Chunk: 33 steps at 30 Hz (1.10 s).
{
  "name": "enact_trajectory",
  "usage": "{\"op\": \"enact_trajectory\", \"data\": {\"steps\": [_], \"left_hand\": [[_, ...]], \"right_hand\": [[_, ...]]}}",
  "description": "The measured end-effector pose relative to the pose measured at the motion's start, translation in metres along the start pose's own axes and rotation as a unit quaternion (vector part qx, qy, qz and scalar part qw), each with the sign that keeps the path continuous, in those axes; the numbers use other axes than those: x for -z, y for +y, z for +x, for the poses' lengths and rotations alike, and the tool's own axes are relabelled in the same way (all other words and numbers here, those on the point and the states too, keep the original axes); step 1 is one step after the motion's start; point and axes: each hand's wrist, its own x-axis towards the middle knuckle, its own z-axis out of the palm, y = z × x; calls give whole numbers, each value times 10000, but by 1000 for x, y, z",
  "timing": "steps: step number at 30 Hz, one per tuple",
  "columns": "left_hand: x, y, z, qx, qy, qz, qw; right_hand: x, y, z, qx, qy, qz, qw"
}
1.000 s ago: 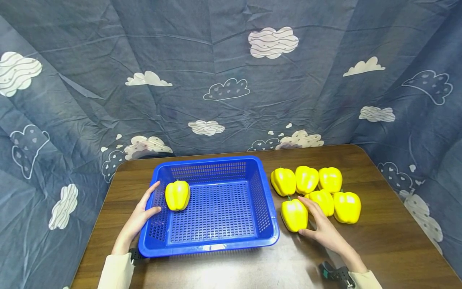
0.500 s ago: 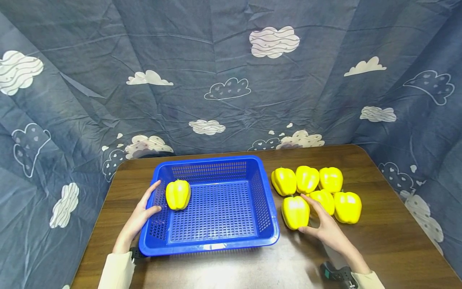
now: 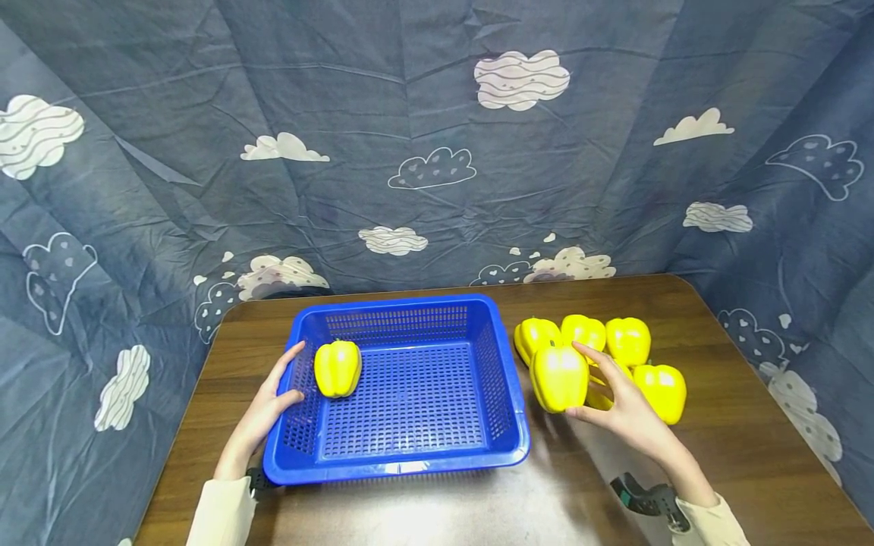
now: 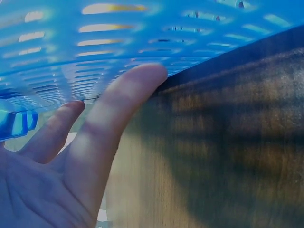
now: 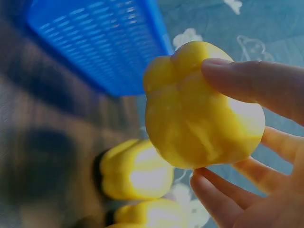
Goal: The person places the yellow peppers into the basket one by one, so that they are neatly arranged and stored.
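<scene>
My right hand [image 3: 617,409] grips a yellow bell pepper [image 3: 560,379] between its thumb and fingers, raised above the table. In the right wrist view this bell pepper [image 5: 199,111] hangs over two others. My left hand [image 3: 262,413] is at the left side of the blue plastic basket [image 3: 510,379], its thumb and index finger spread fairly straight across the rim. Up close in the left wrist view, the thumb [image 4: 126,92] overlaps the slotted blue side. One bell pepper [image 3: 337,368] lies in the basket's left part.
Several more yellow bell peppers [image 3: 628,341] stand grouped right of the basket, some partly behind the held one. The wooden table [image 3: 737,447] ends at a dark cloud-patterned curtain [image 3: 437,114].
My right hand has lifted the front-left bell pepper off the table and moved it slightly up and away in view. My left hand stays at the basket's left rim.
</scene>
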Motion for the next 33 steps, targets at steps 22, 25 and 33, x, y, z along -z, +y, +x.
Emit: {"op": "enact_trajectory", "data": {"steps": [22, 25, 33], "left_hand": [[1, -2, 1, 114, 5, -12, 9999], [1, -1, 1, 137, -1, 4, 9999], [1, -1, 0, 114, 47, 111, 9999]], "right_hand": [[-42, -74, 68, 162, -996, 132, 9948], [-52, -79, 79, 271, -1099, 212, 9933], [-75, -91, 99, 549, -1320, 454, 9887]]}}
